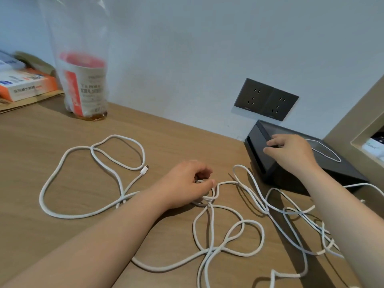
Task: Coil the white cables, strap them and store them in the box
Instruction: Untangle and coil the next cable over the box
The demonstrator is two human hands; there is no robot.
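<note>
Our left hand (187, 181) lies near the middle of the wooden table (62, 132). Its fingers curl round a strand of the white cables (214, 249) and pinch it against the thumb. The cables sprawl loose and uncoiled. One big loop runs out toward nine o'clock from that hand and ends in a small plug (144, 169). A tangle of loops spreads from five o'clock round to three o'clock and passes under our right forearm.

Our right hand (291, 154) is at two o'clock from the left one, on the black box (256, 135), with its fingers bent over a side wall. We cannot tell whether they grip the wall or only touch it. The box stands open by the wall, and a thin white loop (324, 151) lies inside it. At twelve o'clock from the box sit two dark wall sockets (266, 99). Far off at ten o'clock stand a clear plastic bag (83, 84) with a red-and-white cup in it and a stack of books (25, 84).
</note>
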